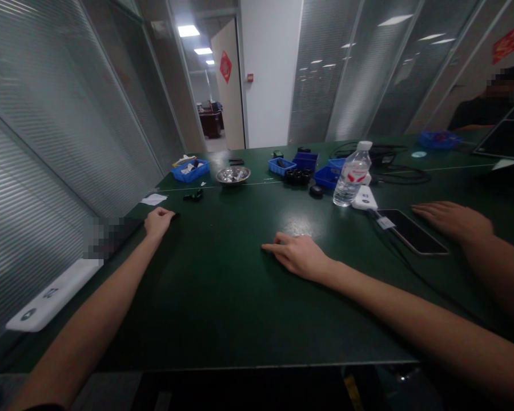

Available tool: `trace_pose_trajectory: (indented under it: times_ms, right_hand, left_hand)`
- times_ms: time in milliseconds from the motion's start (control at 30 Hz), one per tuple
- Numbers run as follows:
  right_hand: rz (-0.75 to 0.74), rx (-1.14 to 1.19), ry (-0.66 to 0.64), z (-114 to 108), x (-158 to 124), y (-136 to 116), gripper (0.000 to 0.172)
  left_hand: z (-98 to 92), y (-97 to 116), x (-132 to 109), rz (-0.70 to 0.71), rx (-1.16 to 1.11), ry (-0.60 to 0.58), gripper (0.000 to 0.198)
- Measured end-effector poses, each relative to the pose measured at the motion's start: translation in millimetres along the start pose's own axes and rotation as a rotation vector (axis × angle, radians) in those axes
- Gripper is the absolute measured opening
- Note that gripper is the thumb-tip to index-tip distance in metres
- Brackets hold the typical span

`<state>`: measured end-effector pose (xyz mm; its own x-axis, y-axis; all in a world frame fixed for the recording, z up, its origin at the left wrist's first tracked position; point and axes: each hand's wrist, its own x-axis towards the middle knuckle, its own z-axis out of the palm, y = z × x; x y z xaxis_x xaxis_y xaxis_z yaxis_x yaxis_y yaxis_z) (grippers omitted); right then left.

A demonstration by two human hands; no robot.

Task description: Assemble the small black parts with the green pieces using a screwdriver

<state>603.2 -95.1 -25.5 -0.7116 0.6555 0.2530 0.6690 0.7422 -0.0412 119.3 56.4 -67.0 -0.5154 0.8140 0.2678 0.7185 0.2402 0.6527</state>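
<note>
My left hand (157, 222) is at the left of the dark green table (223, 319), its fingertips pinched on a small black piece (176, 216) that is mostly hidden. A small dark part (193, 196) and a white sheet of paper (154, 199) lie just beyond this hand. Out on the middle of the tabletop rests my right hand (302, 255), holding nothing. Its index finger is stretched out to the left and the other fingers are partly bent.
Ahead stand a metal bowl (233, 176), a blue bin (191, 170) and several more blue bins. A water bottle (353, 176), a phone (411, 231) and another person's hand (454, 220) are to the right. A white power strip (53, 294) lies along the left edge.
</note>
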Motion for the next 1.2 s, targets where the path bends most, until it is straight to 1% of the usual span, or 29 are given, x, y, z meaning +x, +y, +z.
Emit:
trace_pose_trajectory:
  times_ms: [100,300,533,733,833,933,1067,1200]
  right_hand:
    - [-0.005,-0.001,0.002,-2,0,0,0.039]
    - [-0.017,0.010,0.011,-1,0,2,0.040]
    - [-0.005,-0.012,-0.003,2,0,3,0.039]
    - [-0.007,-0.014,0.011,4,-1,3,0.039]
    - [-0.008,-0.015,0.015,3,0,2,0.040]
    - [-0.009,-0.012,0.011,0,1,0,0.040]
    - [0.000,-0.006,-0.003,-2,1,-1,0.039]
    - [-0.009,0.001,0.006,-1,1,0,0.039]
  left_hand:
    - [-0.3,1,-2,0.046,0.053,0.009,0.021]
    - [-7.3,8,-11,0.213,0.218,0.003,0.019]
    - [-15.8,20,-26,0.407,0.425,-0.035,0.024]
    - [-20.6,25,-30,0.560,0.504,-0.086,0.020]
    - [-21.0,24,-29,0.587,0.508,-0.104,0.019]
    - [-20.9,22,-28,0.572,0.499,-0.092,0.020]
    - [-20.2,20,-27,0.552,0.487,-0.068,0.024]
    - [-18.2,17,-26,0.580,0.493,-0.062,0.033]
